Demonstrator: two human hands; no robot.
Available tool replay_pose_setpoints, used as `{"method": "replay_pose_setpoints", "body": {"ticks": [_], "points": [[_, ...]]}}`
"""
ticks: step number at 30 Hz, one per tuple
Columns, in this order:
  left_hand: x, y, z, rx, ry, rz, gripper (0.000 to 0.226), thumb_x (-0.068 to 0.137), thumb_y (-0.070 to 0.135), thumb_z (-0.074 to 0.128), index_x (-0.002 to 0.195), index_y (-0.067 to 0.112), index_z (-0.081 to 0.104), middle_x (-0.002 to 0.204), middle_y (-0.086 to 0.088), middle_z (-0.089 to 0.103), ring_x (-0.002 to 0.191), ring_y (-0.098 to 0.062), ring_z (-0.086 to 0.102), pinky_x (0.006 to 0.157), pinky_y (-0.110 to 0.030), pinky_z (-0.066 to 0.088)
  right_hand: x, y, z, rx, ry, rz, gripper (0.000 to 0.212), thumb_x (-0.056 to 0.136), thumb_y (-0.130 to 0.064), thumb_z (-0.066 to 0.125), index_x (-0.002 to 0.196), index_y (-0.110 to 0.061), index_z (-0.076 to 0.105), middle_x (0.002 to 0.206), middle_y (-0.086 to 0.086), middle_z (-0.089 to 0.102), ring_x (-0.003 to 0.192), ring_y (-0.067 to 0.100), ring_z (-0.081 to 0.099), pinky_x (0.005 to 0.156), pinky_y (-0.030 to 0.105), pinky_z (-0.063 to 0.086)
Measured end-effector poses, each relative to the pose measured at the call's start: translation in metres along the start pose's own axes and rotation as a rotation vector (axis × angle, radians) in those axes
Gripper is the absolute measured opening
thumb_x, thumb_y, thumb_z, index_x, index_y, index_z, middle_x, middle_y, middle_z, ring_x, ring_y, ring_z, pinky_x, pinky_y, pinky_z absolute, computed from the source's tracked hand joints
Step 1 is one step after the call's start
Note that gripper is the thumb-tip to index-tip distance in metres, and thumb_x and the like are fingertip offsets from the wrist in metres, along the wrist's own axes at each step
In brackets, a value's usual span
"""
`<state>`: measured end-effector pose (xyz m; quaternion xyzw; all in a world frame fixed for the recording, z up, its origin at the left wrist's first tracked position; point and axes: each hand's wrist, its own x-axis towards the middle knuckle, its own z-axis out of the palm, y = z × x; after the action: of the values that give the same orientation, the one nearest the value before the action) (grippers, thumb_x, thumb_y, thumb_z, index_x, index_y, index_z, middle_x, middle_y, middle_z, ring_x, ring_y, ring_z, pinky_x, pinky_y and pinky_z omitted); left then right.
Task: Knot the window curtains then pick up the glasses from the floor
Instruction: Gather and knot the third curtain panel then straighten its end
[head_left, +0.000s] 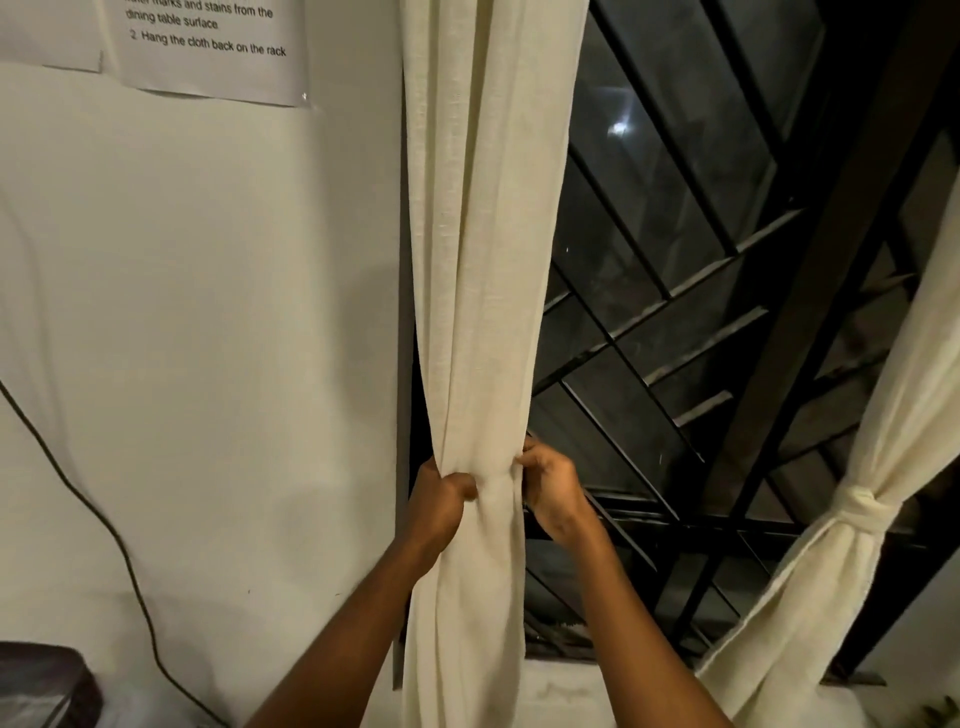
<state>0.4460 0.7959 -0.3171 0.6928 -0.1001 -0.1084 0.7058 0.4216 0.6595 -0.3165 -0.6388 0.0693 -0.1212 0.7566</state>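
Cream curtain (483, 260) edge in right hand (550, 486)

You have two curtains, a loose curtain (483, 260) and a knotted curtain (860, 512); two hands, left hand (441, 499) and right hand (550, 483); two paper sheets (213, 62); one cable (120, 545).

WINDOW LEDGE, EVENING: The pale ledge (571, 693) below the black window grille (675, 364) in front of me, its painted surface faintly smudged. The unknotted curtain (478, 312) hangs across the ledge's left end and hides that part. The knotted curtain (810, 571) comes down to the right end; I cannot tell whether its hem rests there. A few green leaves (943, 712) show at that corner. At lower left, the corner of a dark piece of furniture (47, 686) stands against the white wall (208, 312); its top is too blurred to read.
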Motion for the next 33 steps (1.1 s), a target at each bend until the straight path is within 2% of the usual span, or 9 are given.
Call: {"method": "replay_pose_setpoints", "body": {"ticks": [4, 7, 11, 13, 15, 18, 23, 28, 33], "points": [[0.001, 0.0, -0.007, -0.059, 0.024, -0.048, 0.036, 0.081, -0.005, 0.054, 0.108, 0.017, 0.048, 0.098, 0.001, 0.059, 0.092, -0.022, 0.057, 0.084, -0.036, 0.046, -0.001, 0.003, -0.014, 0.112, -0.079, 0.043, 0.047, 0.061, -0.019, 0.041, 0.09, -0.011, 0.076, 0.083, 0.011, 0.06, 0.064, 0.017, 0.048, 0.055, 0.029, 0.032], [0.003, 0.0, -0.013, -0.062, 0.057, -0.087, 0.039, 0.08, -0.001, 0.054, 0.117, 0.007, 0.048, 0.104, -0.005, 0.06, 0.094, -0.025, 0.057, 0.082, -0.036, 0.045, -0.003, -0.001, -0.025, -0.059, -0.139, 0.049, 0.054, 0.054, -0.012, 0.042, 0.098, -0.005, 0.073, 0.073, 0.01, 0.055, 0.058, 0.015, 0.042, 0.049, 0.021, 0.034], [0.005, 0.0, -0.018, -0.054, 0.1, -0.081, 0.04, 0.078, 0.005, 0.057, 0.116, 0.006, 0.047, 0.103, -0.005, 0.058, 0.094, -0.025, 0.055, 0.083, -0.035, 0.044, -0.009, -0.007, -0.034, -0.438, -0.158, -0.008, 0.037, 0.058, -0.008, 0.055, 0.088, -0.011, 0.076, 0.078, 0.015, 0.064, 0.064, 0.019, 0.052, 0.062, 0.027, 0.045], [0.005, 0.001, -0.017, -0.051, 0.094, -0.075, 0.035, 0.082, 0.0, 0.053, 0.115, 0.008, 0.045, 0.102, -0.005, 0.056, 0.093, -0.024, 0.054, 0.082, -0.034, 0.044, -0.01, -0.007, -0.036, -0.487, -0.134, -0.055, 0.024, 0.06, -0.01, 0.061, 0.08, -0.002, 0.071, 0.08, 0.016, 0.068, 0.073, 0.02, 0.063, 0.076, 0.036, 0.052], [0.003, 0.001, -0.015, -0.051, 0.08, -0.076, 0.031, 0.082, -0.002, 0.051, 0.111, 0.008, 0.045, 0.098, -0.004, 0.056, 0.087, -0.021, 0.054, 0.079, -0.033, 0.043, -0.012, -0.005, -0.034, -0.455, -0.126, -0.085, 0.019, 0.061, -0.009, 0.064, 0.077, 0.001, 0.062, 0.077, 0.013, 0.066, 0.076, 0.02, 0.064, 0.077, 0.037, 0.053], [0.0, 0.002, -0.011, -0.061, 0.061, -0.06, 0.025, 0.083, -0.004, 0.05, 0.105, 0.008, 0.048, 0.09, -0.001, 0.056, 0.084, -0.019, 0.055, 0.079, -0.033, 0.044, -0.016, 0.002, -0.027, -0.339, -0.098, -0.097, 0.029, 0.066, -0.006, 0.068, 0.091, -0.006, 0.053, 0.089, 0.008, 0.065, 0.084, 0.022, 0.063, 0.073, 0.031, 0.052], [0.0, 0.001, -0.011, -0.051, 0.056, -0.06, 0.025, 0.085, 0.0, 0.052, 0.107, 0.011, 0.048, 0.101, -0.008, 0.059, 0.094, -0.026, 0.056, 0.085, -0.038, 0.047, -0.028, 0.015, -0.01, -0.47, 0.227, -0.361, 0.055, 0.075, -0.012, 0.08, 0.118, -0.025, 0.047, 0.106, -0.008, 0.058, 0.089, 0.002, 0.06, 0.073, 0.019, 0.052], [0.002, -0.001, -0.011, -0.038, 0.041, -0.032, 0.03, 0.083, 0.001, 0.054, 0.111, 0.007, 0.06, 0.102, -0.009, 0.067, 0.094, -0.027, 0.063, 0.081, -0.036, 0.052, -0.031, 0.023, -0.001, -0.701, 0.063, -0.471, 0.035, 0.069, -0.013, 0.073, 0.099, -0.03, 0.065, 0.102, -0.01, 0.052, 0.093, 0.001, 0.055, 0.073, 0.016, 0.047], [-0.003, 0.002, -0.008, -0.015, 0.034, -0.04, 0.041, 0.073, 0.02, 0.059, 0.112, 0.01, 0.055, 0.103, -0.005, 0.065, 0.092, -0.023, 0.062, 0.085, -0.039, 0.051, -0.034, 0.028, 0.005, -0.696, 0.086, -0.431, 0.019, 0.068, -0.016, 0.06, 0.069, -0.034, 0.053, 0.078, -0.013, 0.057, 0.071, 0.002, 0.056, 0.063, 0.022, 0.046]]}}
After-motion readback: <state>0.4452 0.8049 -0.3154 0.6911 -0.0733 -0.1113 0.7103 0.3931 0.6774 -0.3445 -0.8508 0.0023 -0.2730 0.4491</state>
